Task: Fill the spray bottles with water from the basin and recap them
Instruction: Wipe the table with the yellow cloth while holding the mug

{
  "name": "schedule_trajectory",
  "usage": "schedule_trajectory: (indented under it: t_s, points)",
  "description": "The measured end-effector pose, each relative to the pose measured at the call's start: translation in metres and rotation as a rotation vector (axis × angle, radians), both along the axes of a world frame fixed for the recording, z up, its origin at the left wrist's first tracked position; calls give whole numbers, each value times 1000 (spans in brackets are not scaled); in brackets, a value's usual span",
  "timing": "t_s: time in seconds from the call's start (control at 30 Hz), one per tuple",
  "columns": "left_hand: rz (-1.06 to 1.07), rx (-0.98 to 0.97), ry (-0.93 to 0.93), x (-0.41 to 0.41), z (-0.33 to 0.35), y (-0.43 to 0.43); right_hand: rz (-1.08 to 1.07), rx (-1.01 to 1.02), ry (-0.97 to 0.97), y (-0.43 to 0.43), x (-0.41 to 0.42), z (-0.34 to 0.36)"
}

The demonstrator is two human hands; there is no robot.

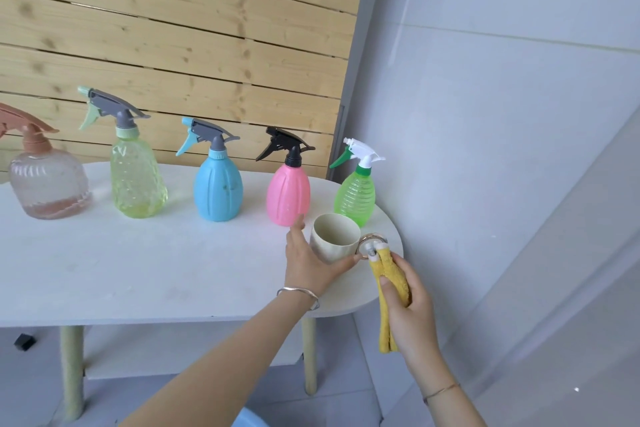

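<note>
Several capped spray bottles stand in a row on the white table (138, 270): a clear one with a pink head (45, 184), a yellow-green one (138, 180), a blue one (217, 189), a pink one (288, 194) and a small green one (355, 198). A cream cup (334, 237) sits in front of the pink and green bottles. My left hand (304, 260) wraps around the cup's side, thumb near its handle. My right hand (405, 302) grips a folded yellow cloth (389, 288) just right of the cup's handle. The basin is not clearly in view.
A wooden slat wall rises behind the table and a grey wall closes in on the right, near the table's rounded end. A lower shelf lies under the tabletop between pale wooden legs. A light blue rim (249, 419) shows at the bottom edge.
</note>
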State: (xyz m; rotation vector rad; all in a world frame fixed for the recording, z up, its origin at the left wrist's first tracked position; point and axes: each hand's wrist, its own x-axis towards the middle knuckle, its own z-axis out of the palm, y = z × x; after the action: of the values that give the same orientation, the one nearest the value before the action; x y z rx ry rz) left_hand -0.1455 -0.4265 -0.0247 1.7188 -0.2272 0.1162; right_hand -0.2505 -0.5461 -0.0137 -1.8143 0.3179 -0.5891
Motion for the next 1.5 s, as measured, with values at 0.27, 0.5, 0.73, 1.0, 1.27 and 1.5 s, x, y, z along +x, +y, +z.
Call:
schedule_trajectory:
  t_s: [0.27, 0.5, 0.73, 1.0, 1.27, 1.5]
  points:
    - [163, -13, -55, -18, 12, 144, 285, -202, 34, 64, 17, -11]
    - [346, 82, -132, -53, 19, 291, 176, -898, 160, 126, 79, -41]
    - [511, -16, -30, -75, 2, 349, 185, -798, 237, 205, 93, -38]
    - [570, -186, 37, -72, -7, 352, 548, -909, 104, 369, 104, -36]
    - [621, -219, 24, -74, -5, 382, 278, -950, 86, 270, 103, -42]
    - [662, -236, 69, -68, -22, 406, 173, -816, 251, 281, 159, -33]
